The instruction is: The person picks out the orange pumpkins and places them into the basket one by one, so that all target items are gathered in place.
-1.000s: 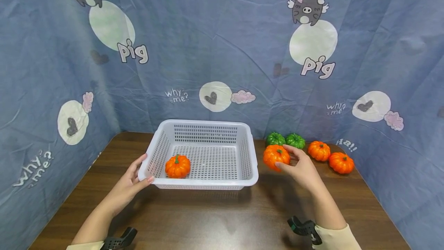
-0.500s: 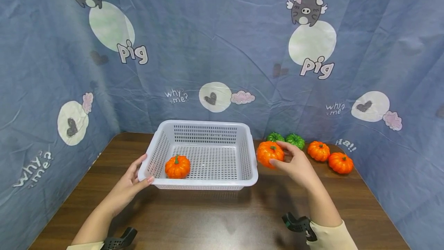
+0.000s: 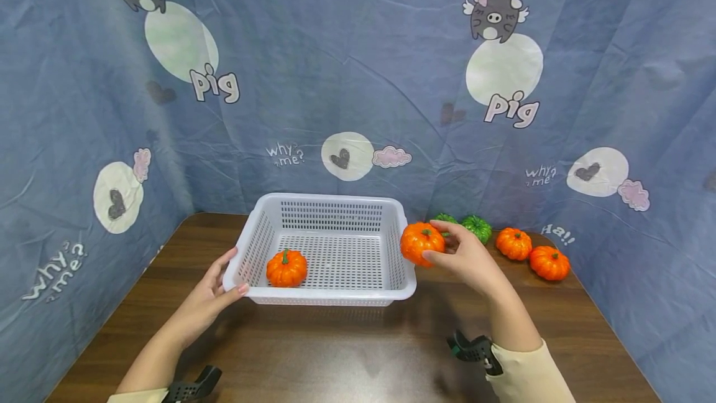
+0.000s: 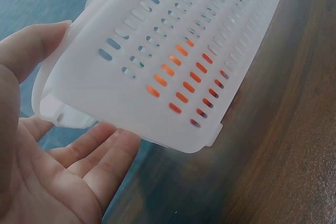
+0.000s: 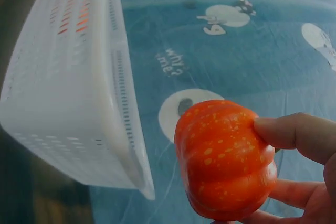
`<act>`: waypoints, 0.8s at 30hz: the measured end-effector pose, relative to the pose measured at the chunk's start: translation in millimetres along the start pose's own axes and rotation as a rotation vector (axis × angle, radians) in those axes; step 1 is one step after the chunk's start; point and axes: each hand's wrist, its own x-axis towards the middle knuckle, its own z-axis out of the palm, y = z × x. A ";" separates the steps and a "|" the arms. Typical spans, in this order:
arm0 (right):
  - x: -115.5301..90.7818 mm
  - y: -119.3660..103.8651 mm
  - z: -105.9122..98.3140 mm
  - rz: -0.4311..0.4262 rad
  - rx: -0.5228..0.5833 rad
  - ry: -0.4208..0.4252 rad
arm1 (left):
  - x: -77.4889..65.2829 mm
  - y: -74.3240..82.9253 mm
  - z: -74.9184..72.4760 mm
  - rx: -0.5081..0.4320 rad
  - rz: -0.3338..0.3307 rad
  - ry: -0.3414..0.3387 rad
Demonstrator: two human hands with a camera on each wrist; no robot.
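Note:
A white perforated plastic basket [image 3: 330,294] stands on the table, one small orange pumpkin [image 3: 286,268] lying in its front left part. At the basket's left front corner my left hand [image 3: 209,294] grips the rim, thumb on top and fingers beneath, as the left wrist view also shows. My right hand [image 3: 467,258] holds a second orange pumpkin [image 3: 422,244] between thumb and fingers, raised beside the basket's right rim. In the right wrist view this held pumpkin [image 5: 226,161] appears apart from the basket wall [image 5: 79,93].
Behind my right hand lie two green pumpkins, one partly hidden [image 3: 444,219] and one beside it [image 3: 477,229]. Two orange pumpkins, a nearer [image 3: 550,263] and a farther [image 3: 514,244], lie at the table's right. A blue printed cloth [image 3: 358,79] hangs behind the wooden table [image 3: 335,353].
My right hand has carried the orange pumpkin leftward and slightly up, from beside the green pumpkins to the basket's right rim. The left hand and the basket have stayed in place.

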 end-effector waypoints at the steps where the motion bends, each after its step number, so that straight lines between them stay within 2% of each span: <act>1: 2.1 -1.7 0.7 0.007 -0.017 -0.001 | 0.0 -0.2 0.0 0.002 -0.004 0.001; 6: 14.2 -9.4 4.0 -0.007 -0.064 -0.030 | -0.2 0.0 0.3 0.004 -0.015 0.006; 15: 33.9 -19.8 15.8 -0.062 -0.014 -0.102 | -0.2 1.2 1.0 0.006 -0.018 0.012; 24: 57.2 -32.7 27.3 -0.064 -0.046 -0.146 | -0.2 0.8 0.7 0.005 -0.011 0.012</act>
